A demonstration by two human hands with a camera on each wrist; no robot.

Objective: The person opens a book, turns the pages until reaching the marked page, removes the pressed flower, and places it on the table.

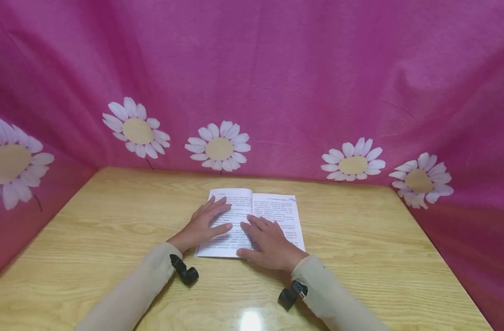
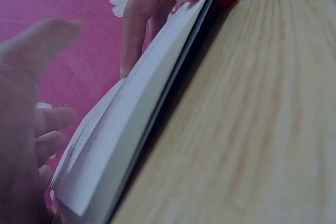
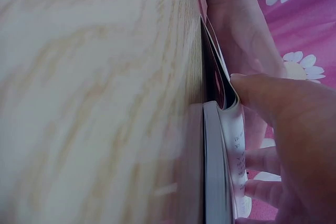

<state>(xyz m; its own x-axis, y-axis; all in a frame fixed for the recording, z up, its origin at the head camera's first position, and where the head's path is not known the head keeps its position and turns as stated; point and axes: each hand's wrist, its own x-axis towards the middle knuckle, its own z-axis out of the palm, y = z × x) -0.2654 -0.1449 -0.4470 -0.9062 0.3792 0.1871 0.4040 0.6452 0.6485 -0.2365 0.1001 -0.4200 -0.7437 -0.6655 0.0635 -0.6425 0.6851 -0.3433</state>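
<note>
An opened book (image 1: 234, 241) with printed pages lies on the wooden table. Over its left page is my left hand (image 1: 204, 225), fingers spread and fairly straight. My right hand (image 1: 272, 246) reaches across the right page to the middle fold, its thumb at the lower edge near the fold. In the left wrist view, fingertips of the right hand (image 2: 147, 9) touch the book (image 2: 131, 114) at its edge. Seen from the right wrist, the thumb of the right hand (image 3: 294, 129) meets the page edge by the spine of the book (image 3: 220, 171). Neither hand grips the pages.
The wooden table (image 1: 372, 257) extends on both sides of the book. Behind and beside it hangs a pink cloth (image 1: 277, 92) with white daisies. Each sleeve carries a small black wrist camera, on the left (image 1: 190, 276) and on the right (image 1: 288, 298).
</note>
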